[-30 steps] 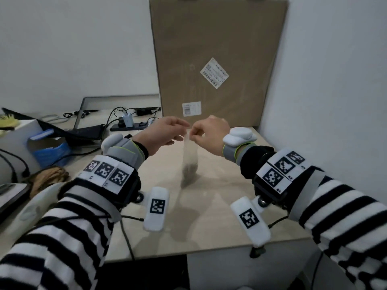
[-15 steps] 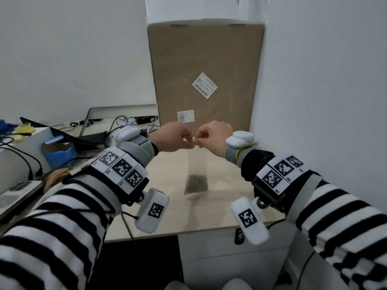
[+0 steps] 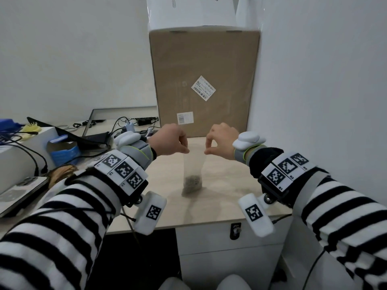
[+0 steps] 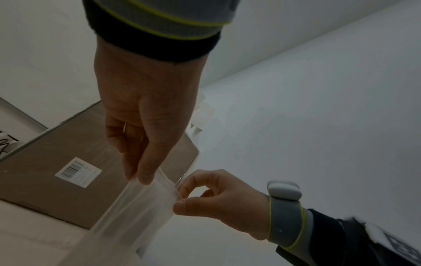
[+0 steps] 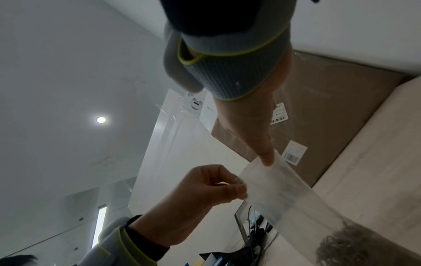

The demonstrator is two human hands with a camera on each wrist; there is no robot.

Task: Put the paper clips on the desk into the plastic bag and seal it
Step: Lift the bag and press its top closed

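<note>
A clear, narrow plastic bag (image 3: pixel 193 168) hangs in the air above the pale wood-grain desk (image 3: pixel 226 185), in front of the tall brown cardboard box (image 3: pixel 204 80) that stands at the back of the desk against the white wall (image 3: pixel 314 80). The left hand (image 3: pixel 168 142) pinches the bag's top left corner between thumb and forefinger, and the right hand (image 3: pixel 222 141) pinches the top right corner the same way, so the top edge is stretched flat between them. A dark clump of metal paper clips (image 3: pixel 192 182) sits at the bottom of the bag, just above the desk surface.

The box carries a tilted white barcode label (image 3: pixel 203 88) and a smaller white sticker (image 3: pixel 185 117) lower down; a white carton (image 3: pixel 191 11) rests on top of it. Left of the box lie black cables (image 3: pixel 123 124), a leaning grey flat panel (image 3: pixel 117 116), an open blue carton (image 3: pixel 63 150) and, at the near left edge, a silver phone (image 3: pixel 18 190). Below the desk front, in line with the box, a white drawer unit shows a black lock (image 3: pixel 234 230). From the right wrist view a round ceiling light (image 5: pixel 101 119) glows above.
</note>
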